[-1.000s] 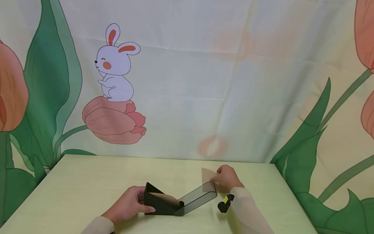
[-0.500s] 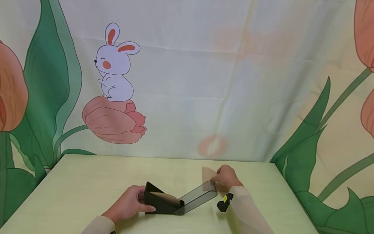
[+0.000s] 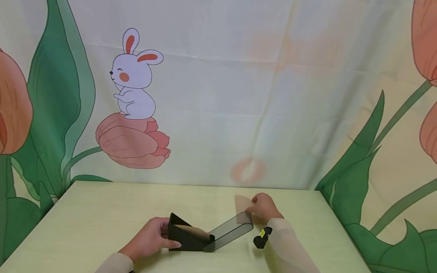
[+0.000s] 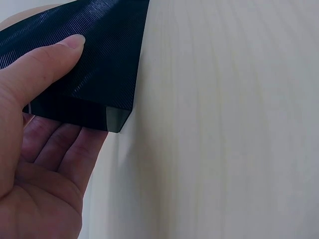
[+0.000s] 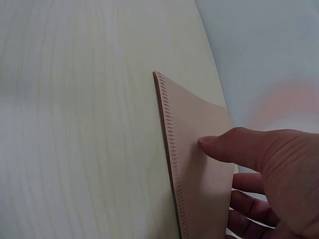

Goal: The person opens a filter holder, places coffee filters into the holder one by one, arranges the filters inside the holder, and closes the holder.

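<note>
A black filter holder (image 3: pixel 191 240) with a see-through smoky lid (image 3: pixel 229 232) swung out to the right stands on the table, brown paper (image 3: pixel 192 229) showing inside it. My left hand (image 3: pixel 150 237) grips its left end, thumb on the ribbed front face and fingers behind, as the left wrist view shows. Beyond the lid's far end, my right hand (image 3: pixel 266 206) pinches a brown paper coffee filter (image 3: pixel 241 203) upright. In the right wrist view, the coffee filter (image 5: pixel 187 112) has a crimped seam along one edge; the thumb presses its face and the fingers lie behind.
The pale wood-grain table (image 3: pixel 119 204) ends at a printed curtain (image 3: pixel 205 94) with a rabbit and tulips. A small black device (image 3: pixel 263 237) with a yellow label sits at the right wrist.
</note>
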Demonstrator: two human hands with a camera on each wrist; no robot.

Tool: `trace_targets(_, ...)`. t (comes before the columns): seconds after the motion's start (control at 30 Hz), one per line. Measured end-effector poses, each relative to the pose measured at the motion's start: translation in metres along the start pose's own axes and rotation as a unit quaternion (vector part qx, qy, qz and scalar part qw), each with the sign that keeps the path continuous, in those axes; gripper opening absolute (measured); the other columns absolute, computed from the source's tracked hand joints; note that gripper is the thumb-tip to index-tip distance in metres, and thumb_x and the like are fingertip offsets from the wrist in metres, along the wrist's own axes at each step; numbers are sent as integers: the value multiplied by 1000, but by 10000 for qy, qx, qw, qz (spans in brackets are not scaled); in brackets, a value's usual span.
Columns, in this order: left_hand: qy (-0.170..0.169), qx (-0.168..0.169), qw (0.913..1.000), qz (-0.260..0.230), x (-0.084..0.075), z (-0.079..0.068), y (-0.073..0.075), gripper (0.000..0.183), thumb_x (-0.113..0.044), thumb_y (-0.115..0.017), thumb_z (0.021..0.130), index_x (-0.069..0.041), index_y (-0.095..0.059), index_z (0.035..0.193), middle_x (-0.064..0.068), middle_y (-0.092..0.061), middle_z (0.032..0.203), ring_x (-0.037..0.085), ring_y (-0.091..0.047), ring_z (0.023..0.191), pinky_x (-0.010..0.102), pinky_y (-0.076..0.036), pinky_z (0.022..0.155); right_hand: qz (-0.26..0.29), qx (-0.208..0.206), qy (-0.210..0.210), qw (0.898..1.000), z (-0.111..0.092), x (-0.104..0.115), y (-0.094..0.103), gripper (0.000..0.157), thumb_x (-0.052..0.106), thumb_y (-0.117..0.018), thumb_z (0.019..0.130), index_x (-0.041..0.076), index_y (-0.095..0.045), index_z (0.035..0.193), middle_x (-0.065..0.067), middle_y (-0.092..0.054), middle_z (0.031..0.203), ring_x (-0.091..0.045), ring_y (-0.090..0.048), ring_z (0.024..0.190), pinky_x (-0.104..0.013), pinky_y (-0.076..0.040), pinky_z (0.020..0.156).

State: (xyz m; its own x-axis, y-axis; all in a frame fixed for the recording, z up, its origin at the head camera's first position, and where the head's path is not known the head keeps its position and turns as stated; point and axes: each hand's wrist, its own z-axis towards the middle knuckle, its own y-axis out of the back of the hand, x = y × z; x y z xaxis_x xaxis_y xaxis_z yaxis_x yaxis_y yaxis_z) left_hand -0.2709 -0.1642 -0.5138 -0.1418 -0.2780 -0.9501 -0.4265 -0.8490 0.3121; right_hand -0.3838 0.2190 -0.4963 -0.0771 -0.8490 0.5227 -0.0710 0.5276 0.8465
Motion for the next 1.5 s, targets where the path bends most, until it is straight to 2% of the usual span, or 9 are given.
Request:
trace_targets(0.63, -15, -30, 10000, -49, 2, -2, 0, 44, -18, -90, 78, -7, -72, 117, 7, -79, 108, 20, -75, 95, 23, -57, 79, -150, -95, 139, 9997, 0, 1, -1, 47, 23, -89, 80, -2, -69, 115, -12, -71, 112, -26, -64, 98, -47, -55, 94)
trace_targets(0.9, -25, -28, 10000, -52, 3, -2, 0, 45, -19, -90, 78, -7, -72, 117, 7, -78, 108, 19, -75, 96, 21, -57, 80, -44, -198, 121, 9997, 2, 2, -3, 43, 21, -91, 77, 4, -66, 108, -8, -69, 103, -24, -61, 95, -45, -54, 91)
trace_targets(1.2, -13, -32, 10000, -71, 3, -2, -1, 47, -19, -91, 77, -6, -71, 118, 7, -78, 110, 18, -74, 97, 21, -57, 80, 60, -279, 127, 9995, 2, 2, -5, 49, 18, -92, 75, 6, -59, 109, -11, -67, 110, -27, -61, 100, -46, -53, 93)
trace_targets(1.43, 7, -41, 10000, -67, 2, -2, -1, 47, -19, -91, 77, -7, -71, 118, 7, -78, 110, 18, -74, 97, 26, -58, 83, 219, -306, 257, 9990, 2, 2, -5, 54, 15, -92, 75, 8, -57, 116, -14, -67, 115, -28, -63, 102, -47, -53, 93)
trace_targets(1.5, 22, -39, 10000, -82, 2, -2, -1, 47, -19, -91, 77, -7, -71, 118, 7, -78, 110, 18, -74, 97, 27, -59, 84, 208, -267, 248, 9991, 2, 1, -4, 51, 15, -91, 76, 9, -58, 115, -12, -68, 111, -27, -63, 99, -46, -53, 92)
